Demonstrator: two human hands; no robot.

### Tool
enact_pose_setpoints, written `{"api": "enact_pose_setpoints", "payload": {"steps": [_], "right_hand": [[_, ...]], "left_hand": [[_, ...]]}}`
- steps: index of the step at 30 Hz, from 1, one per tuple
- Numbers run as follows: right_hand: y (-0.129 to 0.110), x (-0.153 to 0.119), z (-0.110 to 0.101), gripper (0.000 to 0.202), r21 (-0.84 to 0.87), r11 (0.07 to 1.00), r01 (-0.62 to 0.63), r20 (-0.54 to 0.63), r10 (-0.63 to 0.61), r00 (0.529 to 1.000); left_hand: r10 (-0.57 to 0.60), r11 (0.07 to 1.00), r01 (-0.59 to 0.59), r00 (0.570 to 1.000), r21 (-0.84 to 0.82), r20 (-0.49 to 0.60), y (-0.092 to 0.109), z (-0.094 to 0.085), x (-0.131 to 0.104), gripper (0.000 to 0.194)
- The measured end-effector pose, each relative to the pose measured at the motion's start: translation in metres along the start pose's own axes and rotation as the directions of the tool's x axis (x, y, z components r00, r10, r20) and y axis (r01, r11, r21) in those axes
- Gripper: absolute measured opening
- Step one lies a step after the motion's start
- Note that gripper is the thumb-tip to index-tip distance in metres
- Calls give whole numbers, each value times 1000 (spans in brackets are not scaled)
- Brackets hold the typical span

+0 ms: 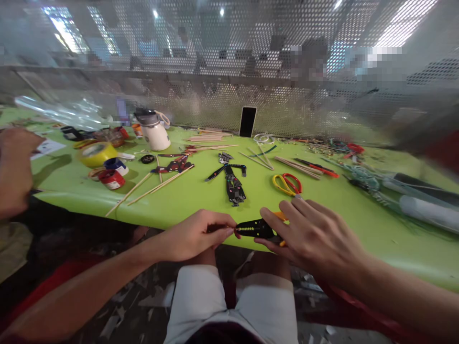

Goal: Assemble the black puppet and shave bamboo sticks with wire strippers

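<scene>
My right hand point(311, 234) is wrapped round the orange handles of black wire-stripper pliers point(256, 229), whose jaws point left. At the tip of the jaws, my left hand point(201, 234) pinches something too small to make out. Both hands are over the front edge of the green table. Beyond them a black jointed figure point(234, 184) lies flat, its arms spread. Scissors with one yellow and one red handle loop point(293, 183) rest just past my right hand. A red and dark figure point(175, 165) with sticks lies further left.
Red point(112, 179) and blue paint pots, yellow tape point(97, 155) and a white jug point(156, 134) stand at the left. A phone point(247, 122) leans against the mesh screen. Thin sticks point(297, 167) and wire bundles lie at the right. Another person's arm point(16, 167) is at the far left.
</scene>
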State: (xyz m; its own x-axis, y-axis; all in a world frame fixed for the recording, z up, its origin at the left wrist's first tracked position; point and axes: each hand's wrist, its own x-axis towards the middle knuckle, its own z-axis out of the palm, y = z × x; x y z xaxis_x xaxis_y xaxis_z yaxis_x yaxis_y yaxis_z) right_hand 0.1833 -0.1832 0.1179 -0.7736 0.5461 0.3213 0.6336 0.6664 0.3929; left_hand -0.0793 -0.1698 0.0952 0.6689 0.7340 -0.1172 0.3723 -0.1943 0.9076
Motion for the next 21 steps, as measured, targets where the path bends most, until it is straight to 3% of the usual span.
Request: {"api": "enact_pose_setpoints", "payload": {"steps": [13,21], "right_hand": [[2,-2,-2,42,74,997,4,-23,-3,1000],[0,-5,7,45,258,964,-67,42,58,997]], "left_hand": [[-48,997,50,998,-57,36,7,-2,-3,35],[-73,997,73,997,8,20,18,-1,-7,35]]}}
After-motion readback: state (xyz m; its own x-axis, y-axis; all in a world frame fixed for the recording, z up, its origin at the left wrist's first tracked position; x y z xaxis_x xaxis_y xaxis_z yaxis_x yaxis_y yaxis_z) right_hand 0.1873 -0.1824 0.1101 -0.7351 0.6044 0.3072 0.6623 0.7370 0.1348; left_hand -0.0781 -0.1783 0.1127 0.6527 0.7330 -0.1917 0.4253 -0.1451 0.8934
